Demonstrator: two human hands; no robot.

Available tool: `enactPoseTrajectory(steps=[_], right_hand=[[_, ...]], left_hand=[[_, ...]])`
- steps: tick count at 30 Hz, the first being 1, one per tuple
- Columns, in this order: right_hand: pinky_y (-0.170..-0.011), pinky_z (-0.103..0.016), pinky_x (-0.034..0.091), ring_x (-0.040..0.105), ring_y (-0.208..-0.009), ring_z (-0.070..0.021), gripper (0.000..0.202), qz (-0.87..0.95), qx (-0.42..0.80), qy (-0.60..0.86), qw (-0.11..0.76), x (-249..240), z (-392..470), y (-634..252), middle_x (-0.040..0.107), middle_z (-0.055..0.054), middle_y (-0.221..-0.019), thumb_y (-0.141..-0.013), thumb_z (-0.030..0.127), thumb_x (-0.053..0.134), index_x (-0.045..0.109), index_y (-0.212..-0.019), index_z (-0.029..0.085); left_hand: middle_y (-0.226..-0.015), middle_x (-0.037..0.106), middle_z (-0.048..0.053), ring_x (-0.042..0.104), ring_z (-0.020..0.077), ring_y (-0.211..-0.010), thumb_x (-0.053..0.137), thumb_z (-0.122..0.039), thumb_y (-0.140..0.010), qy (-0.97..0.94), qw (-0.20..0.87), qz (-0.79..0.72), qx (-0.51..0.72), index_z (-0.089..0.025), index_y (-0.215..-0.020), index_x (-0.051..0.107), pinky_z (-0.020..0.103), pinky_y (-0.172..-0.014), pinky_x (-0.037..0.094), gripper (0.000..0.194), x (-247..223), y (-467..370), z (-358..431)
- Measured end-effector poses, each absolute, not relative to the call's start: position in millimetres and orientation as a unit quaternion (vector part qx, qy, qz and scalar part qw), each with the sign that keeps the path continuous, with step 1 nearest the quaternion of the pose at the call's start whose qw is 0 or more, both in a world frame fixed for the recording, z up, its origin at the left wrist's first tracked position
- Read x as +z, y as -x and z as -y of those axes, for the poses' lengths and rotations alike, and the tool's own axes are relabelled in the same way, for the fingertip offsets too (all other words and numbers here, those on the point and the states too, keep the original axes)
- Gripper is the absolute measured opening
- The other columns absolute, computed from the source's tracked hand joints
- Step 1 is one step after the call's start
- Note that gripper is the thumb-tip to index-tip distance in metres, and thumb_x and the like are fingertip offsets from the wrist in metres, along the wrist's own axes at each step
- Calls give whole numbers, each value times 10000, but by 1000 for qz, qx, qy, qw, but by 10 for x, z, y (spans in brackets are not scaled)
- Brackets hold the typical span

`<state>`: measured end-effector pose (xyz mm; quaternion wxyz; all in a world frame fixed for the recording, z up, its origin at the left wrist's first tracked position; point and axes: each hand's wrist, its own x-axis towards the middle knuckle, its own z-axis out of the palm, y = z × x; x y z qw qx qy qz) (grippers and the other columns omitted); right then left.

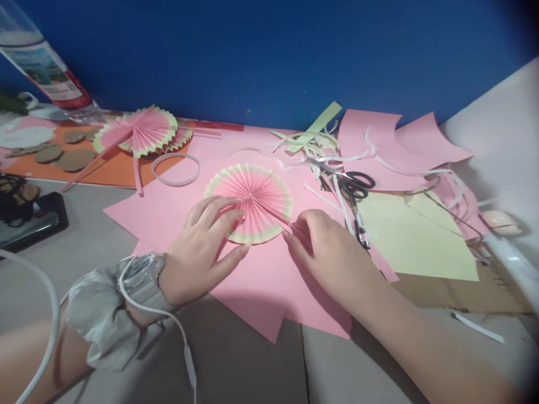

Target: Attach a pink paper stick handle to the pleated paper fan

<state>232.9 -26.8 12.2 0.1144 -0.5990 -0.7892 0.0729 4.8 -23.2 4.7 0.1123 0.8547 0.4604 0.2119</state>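
Note:
A round pleated paper fan (263, 188), pink with a pale yellow-green rim, lies spread flat on pink paper sheets. My left hand (210, 241) rests on its left side, fingers stretched out and apart, fingertips near the centre. At the fan's lower right edge, my right hand (326, 247) pinches a narrow pink paper strip (275, 214), which runs across the pleats towards the middle. The part of the strip inside the fingers is hidden.
Finished-looking pleated fans (147, 132) sit at back left beside cardboard discs (76, 160) and a tilted bottle (46, 67). A white ring (176, 169) lies nearby. Scissors (357, 184), paper offcuts (311, 140) and a pale green sheet (416, 235) are at right. A blue wall (269, 56) stands behind.

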Motion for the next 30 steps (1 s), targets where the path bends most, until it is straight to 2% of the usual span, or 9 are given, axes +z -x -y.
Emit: enactPoseTrajectory(steps=[2, 7, 9, 13, 15, 18, 22, 26, 30], right_hand=[[-563, -306, 387, 578, -703, -210, 119, 783, 79, 605, 120, 119, 259, -2344, 599, -51, -812, -890, 307, 491, 452, -864, 198], [-552, -307, 351, 553, -644, -204, 194, 808, 23, 583, 83, 131, 240, -2358, 579, -46, -725, -922, 275, 426, 463, -748, 198], [-551, -301, 343, 558, -660, -210, 164, 816, -1, 572, 81, 129, 242, -2375, 588, -49, -737, -923, 244, 421, 477, -776, 195], [-481, -278, 289, 535, -571, -189, 98, 806, 6, 584, 97, 106, 265, -2424, 583, -22, -692, -926, 236, 406, 464, -853, 206], [-476, -275, 283, 532, -566, -185, 87, 802, 10, 584, 124, 87, 275, -2442, 580, -16, -687, -924, 230, 406, 460, -858, 213], [-527, -276, 331, 573, -665, -194, 71, 804, 12, 566, 183, 68, 273, -2453, 613, -32, -774, -922, 200, 413, 474, -891, 218], [-591, -287, 387, 577, -692, -189, 78, 793, 31, 558, 242, 79, 236, -2456, 621, -40, -809, -933, 217, 411, 480, -896, 221], [-606, -278, 418, 560, -684, -168, 71, 747, 109, 583, 302, 69, 186, -2468, 584, -26, -801, -931, 231, 418, 487, -917, 220], [-645, -291, 430, 519, -713, -160, 107, 658, 196, 585, 432, 12, 181, -2449, 523, -29, -852, -925, 305, 449, 473, -1000, 232]], left_hand=[[-1298, 457, 115, 350, 277, -1254, 533, -301, -848, -855, 114, -456, 220, -167, -1213, 467, 471, -1068, 303, 394, 48, -48, 230], [-1285, 468, 113, 371, 284, -1243, 534, -261, -841, -854, 117, -447, 239, -192, -1198, 459, 498, -1043, 333, 371, 51, -40, 222], [-1267, 483, 113, 384, 280, -1236, 539, -235, -837, -855, 112, -437, 255, -189, -1173, 472, 492, -1040, 343, 346, 73, -34, 229], [-1148, 554, 91, 425, 260, -1205, 541, -143, -820, -850, 85, -418, 308, -193, -1047, 528, 497, -1051, 334, 232, 144, -28, 278], [-1081, 588, 70, 459, 250, -1166, 546, -108, -807, -847, 72, -407, 334, -209, -981, 546, 505, -1046, 335, 201, 169, -28, 307], [-994, 628, 38, 524, 216, -1062, 551, -79, -791, -852, 65, -375, 360, -227, -943, 551, 484, -1030, 365, 212, 176, -21, 338], [-900, 655, 6, 534, 209, -1027, 524, -92, -783, -850, 50, -348, 392, -261, -940, 539, 500, -1039, 366, 231, 159, 9, 393], [-823, 675, -28, 542, 194, -968, 507, -77, -740, -856, 35, -312, 410, -285, -948, 528, 494, -1053, 347, 295, 150, 46, 461], [-825, 675, -15, 543, 193, -950, 500, -74, -745, -857, 53, -313, 407, -273, -948, 535, 475, -1025, 373, 286, 154, 68, 451]])
